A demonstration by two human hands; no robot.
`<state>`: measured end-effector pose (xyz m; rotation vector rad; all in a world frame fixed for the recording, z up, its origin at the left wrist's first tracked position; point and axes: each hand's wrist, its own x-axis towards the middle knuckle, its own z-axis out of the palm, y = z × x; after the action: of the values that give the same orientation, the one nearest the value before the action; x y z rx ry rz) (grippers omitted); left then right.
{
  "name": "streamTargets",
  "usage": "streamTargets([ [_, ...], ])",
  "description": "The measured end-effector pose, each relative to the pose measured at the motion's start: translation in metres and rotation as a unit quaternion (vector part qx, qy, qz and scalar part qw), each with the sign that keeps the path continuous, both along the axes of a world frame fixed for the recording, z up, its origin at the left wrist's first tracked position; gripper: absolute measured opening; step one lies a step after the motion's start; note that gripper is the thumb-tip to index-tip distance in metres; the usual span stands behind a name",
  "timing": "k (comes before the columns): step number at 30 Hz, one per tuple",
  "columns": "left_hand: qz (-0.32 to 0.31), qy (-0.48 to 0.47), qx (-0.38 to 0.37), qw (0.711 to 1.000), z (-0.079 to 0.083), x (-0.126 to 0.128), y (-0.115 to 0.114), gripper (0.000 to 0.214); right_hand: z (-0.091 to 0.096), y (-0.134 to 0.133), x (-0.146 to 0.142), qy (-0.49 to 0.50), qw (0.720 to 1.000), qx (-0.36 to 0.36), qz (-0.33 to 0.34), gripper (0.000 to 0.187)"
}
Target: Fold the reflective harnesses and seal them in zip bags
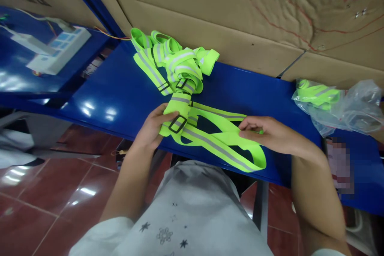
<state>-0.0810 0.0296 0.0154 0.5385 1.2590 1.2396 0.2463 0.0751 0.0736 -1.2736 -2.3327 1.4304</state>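
Clearly, left-hand fingers (168, 118) clasp a neon strap (210, 143); at their three o'clock, right-hand fingers (253, 121) pinch it. Piled straps (181, 58) lie at twelve.

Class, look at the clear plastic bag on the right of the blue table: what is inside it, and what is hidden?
Inside the clear plastic bag is a bundled neon-green strap with a grey stripe. The bundle's underside and inner layers are covered.
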Motion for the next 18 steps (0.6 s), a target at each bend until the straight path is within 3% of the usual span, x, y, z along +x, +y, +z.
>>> streamTargets([
  [4, -0.004, 0.001, 0.006, 1.0, -0.002, -0.001, -0.001, 0.045, 0.003, 0.008, 0.013, -0.052, 0.993, 0.081, -0.06, 0.036],
  [10, -0.002, -0.01, 0.003, 1.0, -0.003, 0.0, -0.001, 0.044, -0.016, 0.013, 0.012, -0.122, 0.962, 0.242, -0.024, 0.023],
  [15, 0.024, 0.006, 0.021, 0.999, -0.005, 0.002, -0.003, 0.042, -0.026, -0.028, -0.01, -0.105, 0.915, 0.387, -0.027, 0.039],
  [18, 0.031, 0.017, 0.03, 0.999, -0.007, 0.003, -0.004, 0.037, -0.036, -0.058, -0.025, -0.101, 0.9, 0.423, 0.016, 0.049],
])
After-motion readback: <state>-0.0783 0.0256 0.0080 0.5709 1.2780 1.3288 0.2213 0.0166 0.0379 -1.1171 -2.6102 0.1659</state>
